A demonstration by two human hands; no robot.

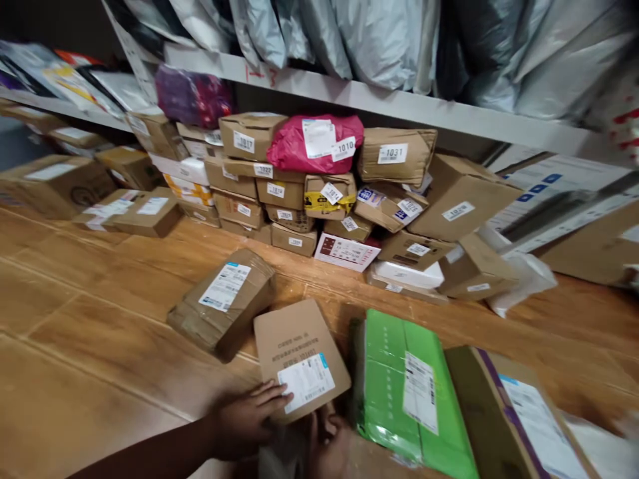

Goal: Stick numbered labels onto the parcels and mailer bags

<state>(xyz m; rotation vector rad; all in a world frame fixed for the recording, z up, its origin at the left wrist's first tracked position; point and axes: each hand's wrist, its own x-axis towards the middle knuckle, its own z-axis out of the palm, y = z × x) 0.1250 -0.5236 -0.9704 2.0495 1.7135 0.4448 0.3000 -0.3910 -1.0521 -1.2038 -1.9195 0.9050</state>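
A flat brown cardboard box (pixel 294 332) with printed text and a white shipping label (pixel 306 382) lies in front of me. My left hand (pixel 254 412) rests on its near left corner, fingers stretched out and their tips at the label's edge. Just below the box's near edge is my right hand (pixel 327 442), blurred, with fingers curled; whatever they hold is hidden. To the left lies a taped brown parcel (pixel 227 303) with its own label. On the right are a green-wrapped parcel (pixel 412 386) and a brown box with purple tape (pixel 514 412).
Numbered boxes are stacked along the shelf foot, with a pink bagged parcel (pixel 317 143) on top. A white shelf edge (pixel 319 86) runs above them, carrying grey plastic mailers (pixel 379 40). More boxes (pixel 60 183) sit at the far left on the wood-look floor (pixel 90 293).
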